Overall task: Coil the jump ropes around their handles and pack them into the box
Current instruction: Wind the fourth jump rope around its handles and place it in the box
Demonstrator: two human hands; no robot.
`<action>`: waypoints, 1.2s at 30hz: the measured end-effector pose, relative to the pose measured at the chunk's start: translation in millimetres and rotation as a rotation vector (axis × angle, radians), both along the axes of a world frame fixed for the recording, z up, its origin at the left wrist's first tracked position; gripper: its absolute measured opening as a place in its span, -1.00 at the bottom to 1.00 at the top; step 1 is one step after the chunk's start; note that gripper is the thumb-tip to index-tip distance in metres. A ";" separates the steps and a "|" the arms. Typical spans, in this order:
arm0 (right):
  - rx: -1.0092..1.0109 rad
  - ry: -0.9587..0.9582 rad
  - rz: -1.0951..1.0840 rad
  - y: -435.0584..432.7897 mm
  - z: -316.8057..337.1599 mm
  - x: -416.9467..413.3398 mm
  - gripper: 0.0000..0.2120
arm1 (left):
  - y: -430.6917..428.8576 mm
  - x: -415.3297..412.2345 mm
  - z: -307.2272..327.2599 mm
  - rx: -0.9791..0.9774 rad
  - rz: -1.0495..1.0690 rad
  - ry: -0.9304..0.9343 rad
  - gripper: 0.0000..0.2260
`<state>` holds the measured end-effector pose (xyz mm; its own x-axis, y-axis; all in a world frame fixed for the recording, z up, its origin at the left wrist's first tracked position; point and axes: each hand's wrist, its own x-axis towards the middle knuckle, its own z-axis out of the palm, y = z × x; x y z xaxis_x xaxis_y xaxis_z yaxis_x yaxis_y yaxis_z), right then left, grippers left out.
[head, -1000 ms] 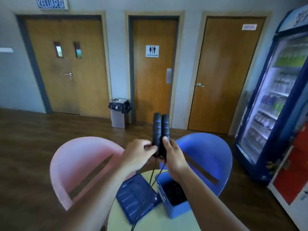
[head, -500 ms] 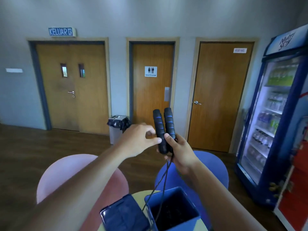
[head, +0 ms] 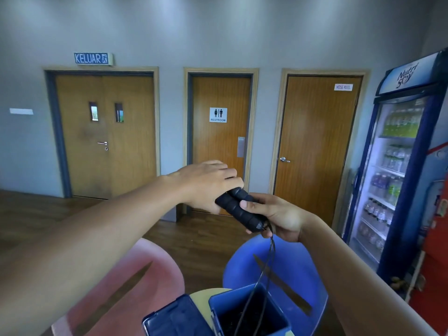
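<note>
Black handles (head: pixel 238 209) sit pinched together in your right hand (head: pixel 278 218) while your left hand (head: pixel 206 185) closes over their top end, rope (head: pixel 264 272) dangling toward 6 o'clock into the box (head: pixel 249 314), where loose cord may snag the rim if you wind slackly.

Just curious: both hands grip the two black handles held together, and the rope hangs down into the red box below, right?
Not quite. The head view shows the box is blue, not red. The rest holds: left hand and right hand grip the paired black handles, and the rope hangs down into it.
</note>
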<state>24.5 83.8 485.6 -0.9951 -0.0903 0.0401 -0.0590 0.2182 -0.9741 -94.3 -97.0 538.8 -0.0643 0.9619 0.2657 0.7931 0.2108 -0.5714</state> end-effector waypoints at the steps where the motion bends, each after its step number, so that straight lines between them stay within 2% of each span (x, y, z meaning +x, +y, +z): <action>1: 0.028 0.003 0.017 0.7 0.3 2.3 -0.48 | -0.7 0.5 -0.9 0.003 -0.001 -0.015 -0.54; 5: 0.194 0.047 -0.020 3.1 2.7 12.1 -0.65 | -6.9 -2.8 -4.2 0.015 0.026 0.003 -0.55; 9: 0.313 0.022 -0.037 5.1 6.8 18.2 -0.58 | -18.2 -8.9 -5.1 0.049 0.053 -0.014 -0.61; 12: 0.367 0.047 -0.146 5.1 10.3 20.0 -0.57 | -29.6 -11.7 -7.3 0.093 0.116 -0.093 -0.65; 15: 0.472 0.194 -0.311 6.9 12.4 19.0 -0.55 | -39.1 -13.3 -9.8 0.218 0.184 -0.181 -0.67; 18: 0.382 0.279 -0.407 8.0 16.1 18.2 -0.56 | -43.5 -15.9 -18.0 0.386 0.244 -0.334 -0.70; 22: 0.275 0.344 -0.496 5.9 16.0 13.2 -0.63 | -37.5 -18.7 -33.4 0.702 0.236 -0.738 -0.80; 26: 0.125 0.332 -0.500 2.4 5.0 6.1 -0.63 | -24.3 -14.5 -33.8 1.100 0.150 -1.400 -0.81; 29: 0.097 0.317 -0.471 -4.5 -0.8 0.5 -0.66 | -8.2 -4.0 -30.7 1.263 0.131 -1.785 -0.87; 33: 0.107 0.298 -0.460 -12.0 -3.2 -4.4 -0.67 | 18.1 12.7 -20.1 1.399 -0.004 -2.155 -0.82; 36: 0.152 0.271 -0.452 -10.5 -8.4 -0.3 -0.67 | 31.3 16.6 -4.6 1.506 -0.116 -2.352 -0.79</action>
